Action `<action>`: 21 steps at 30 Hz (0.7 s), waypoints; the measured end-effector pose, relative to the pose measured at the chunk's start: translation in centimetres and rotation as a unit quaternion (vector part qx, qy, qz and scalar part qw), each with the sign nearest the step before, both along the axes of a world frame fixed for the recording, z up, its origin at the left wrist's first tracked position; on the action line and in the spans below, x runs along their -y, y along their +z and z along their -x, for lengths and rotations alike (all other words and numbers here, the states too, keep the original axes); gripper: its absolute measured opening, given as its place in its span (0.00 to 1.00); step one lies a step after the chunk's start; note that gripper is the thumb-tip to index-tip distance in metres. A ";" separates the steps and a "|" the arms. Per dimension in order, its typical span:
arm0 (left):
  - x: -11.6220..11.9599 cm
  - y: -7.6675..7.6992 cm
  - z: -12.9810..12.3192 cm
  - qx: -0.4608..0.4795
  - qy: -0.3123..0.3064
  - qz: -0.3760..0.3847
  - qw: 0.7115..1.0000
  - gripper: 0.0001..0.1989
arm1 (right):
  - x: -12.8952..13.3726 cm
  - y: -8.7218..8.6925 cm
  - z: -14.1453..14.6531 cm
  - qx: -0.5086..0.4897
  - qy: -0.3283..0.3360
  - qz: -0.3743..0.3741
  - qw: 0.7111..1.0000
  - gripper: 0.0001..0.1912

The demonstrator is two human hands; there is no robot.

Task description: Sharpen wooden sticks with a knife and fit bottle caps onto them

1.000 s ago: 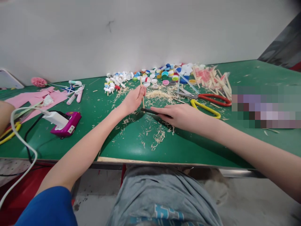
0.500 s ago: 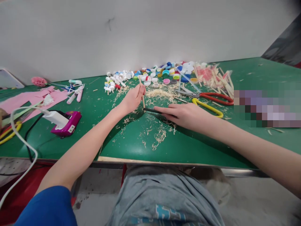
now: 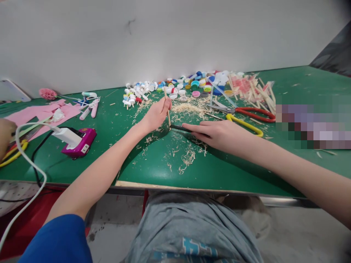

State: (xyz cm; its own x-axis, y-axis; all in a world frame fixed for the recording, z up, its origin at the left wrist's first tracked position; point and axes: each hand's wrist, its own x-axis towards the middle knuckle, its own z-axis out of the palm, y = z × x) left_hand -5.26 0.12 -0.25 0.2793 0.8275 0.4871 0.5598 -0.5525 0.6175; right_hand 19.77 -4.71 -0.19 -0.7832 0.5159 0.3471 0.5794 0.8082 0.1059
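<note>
My left hand (image 3: 159,112) is closed round a thin wooden stick (image 3: 169,119), which stands nearly upright with its top showing above my fingers. Its lower end is at the table among pale shavings. From the right, my right hand (image 3: 216,132) grips a slim black knife (image 3: 179,128), index finger stretched along it. The knife's tip touches or almost touches the stick's lower end; its exact edge is too small to make out. Loose wood shavings (image 3: 188,160) lie in front of both hands, and a larger pile of shavings (image 3: 189,107) is behind them.
Behind my hands are many bottle caps (image 3: 195,84) and bundled sticks (image 3: 257,91). Red-handled scissors (image 3: 255,112) and a yellow handle (image 3: 246,126) lie by my right hand. At left are a magenta power adapter (image 3: 86,142), pink paper (image 3: 27,115) and another person's hand (image 3: 7,137).
The view has shifted slightly, moving the scene a little right. At the left edge, the other person's hand shows more. My hands keep their holds on the stick and knife.
</note>
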 end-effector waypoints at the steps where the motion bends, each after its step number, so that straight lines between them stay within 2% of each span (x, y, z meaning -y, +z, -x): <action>1: 0.0 0.0 0.0 0.003 -0.002 0.002 1.000 0.27 | 0.0 0.0 0.0 -0.004 0.005 0.013 1.000 0.23; 5: 0.0 0.0 0.0 0.008 -0.005 0.004 1.000 0.26 | -0.2 0.1 0.0 -0.008 0.009 0.035 0.999 0.23; 16: -0.1 -0.2 0.0 0.003 0.009 -0.011 1.000 0.26 | -0.2 0.3 0.0 0.015 -0.020 -0.012 1.000 0.23; 19: -0.2 -0.3 0.1 0.003 0.010 -0.011 1.000 0.26 | 1.3 1.3 -0.3 0.051 -0.018 -0.082 0.995 0.26; 21: -0.2 -0.3 0.2 0.003 0.010 -0.007 1.000 0.26 | 3.7 2.0 -0.5 0.051 -0.006 -0.113 0.992 0.32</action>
State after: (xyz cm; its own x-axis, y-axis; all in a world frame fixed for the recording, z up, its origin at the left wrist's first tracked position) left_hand -5.43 0.31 -0.58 0.2593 0.8256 0.5012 0.5670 -0.5502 0.6130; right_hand 20.26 -8.41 1.83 -0.8145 0.4435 0.3740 0.5658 0.7498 0.3430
